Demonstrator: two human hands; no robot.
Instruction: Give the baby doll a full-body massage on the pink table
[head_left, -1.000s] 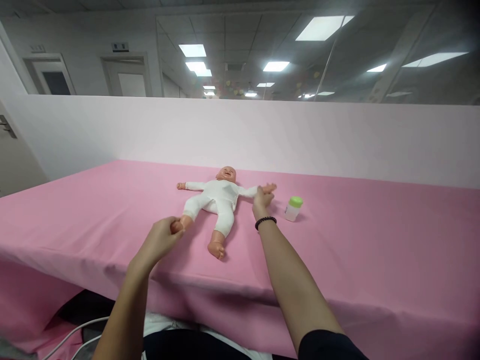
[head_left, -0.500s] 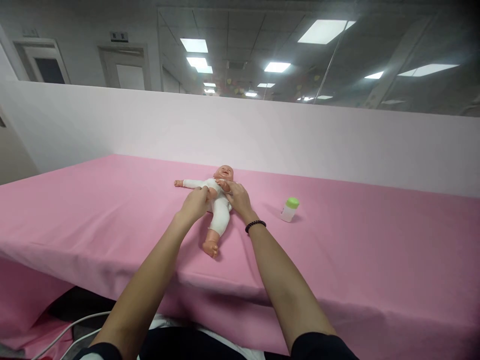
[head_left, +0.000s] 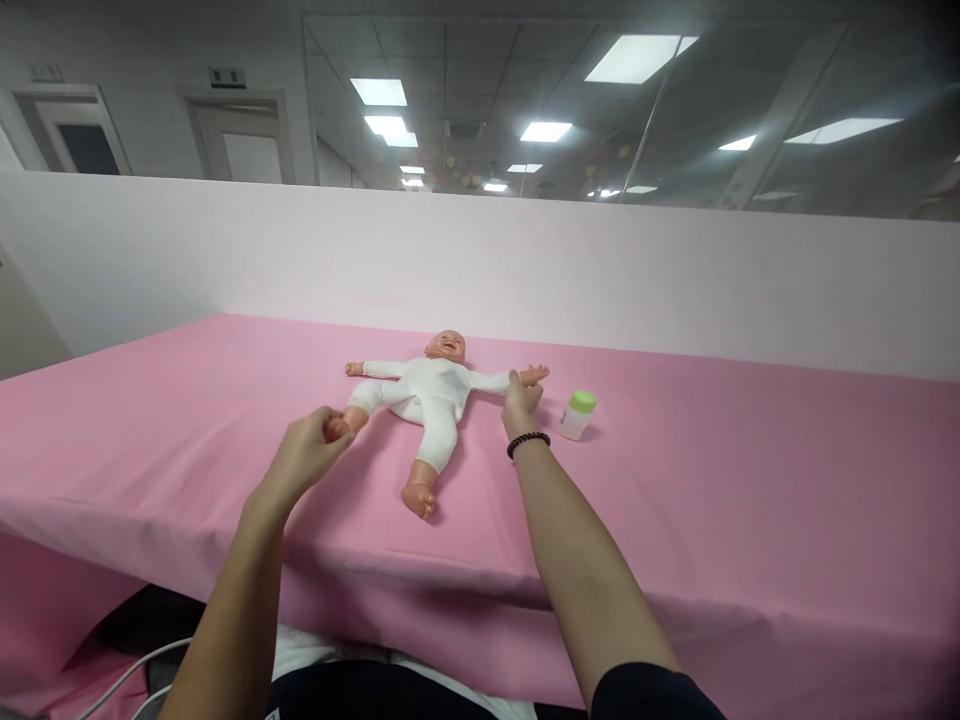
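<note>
Inside the near edge of the bench [head_left: 720, 490], one doll [head_left: 437, 386], laid centrally, is gripped by the left hand [head_left: 310, 446] at one foot [head_left: 355, 418], by the right hand [head_left: 520, 404] at one arm [head_left: 490, 383]. Wide room is seen to the right of one bottle [head_left: 578, 415].

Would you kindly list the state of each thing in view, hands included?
Doll: lying on its back, limbs spread
Left hand: closed on the doll's foot
Right hand: closed on the doll's arm, near its wrist
Bottle: standing, green lid on
Bracelet: worn on the right wrist
Pink cloth: spread out, lightly creased
Lights: lit
</note>
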